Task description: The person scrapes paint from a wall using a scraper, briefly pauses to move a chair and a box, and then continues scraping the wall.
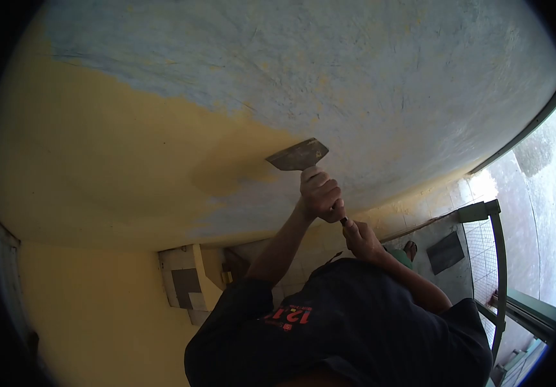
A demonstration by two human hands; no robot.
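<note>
A wide flat scraper lies with its blade at the wall, where yellow paint meets a bare grey-blue patch. My left hand is wrapped round the scraper's handle just below the blade. Lower and to the right, my right hand is closed round the dark end of the handle. The blade's left corner is over the yellow paint and its right corner is beside the grey-blue surface.
A green metal frame with wire mesh stands at the right. Below are a tiled floor, a dark square and a foot in a sandal. A yellow-sided ledge juts out at the lower left.
</note>
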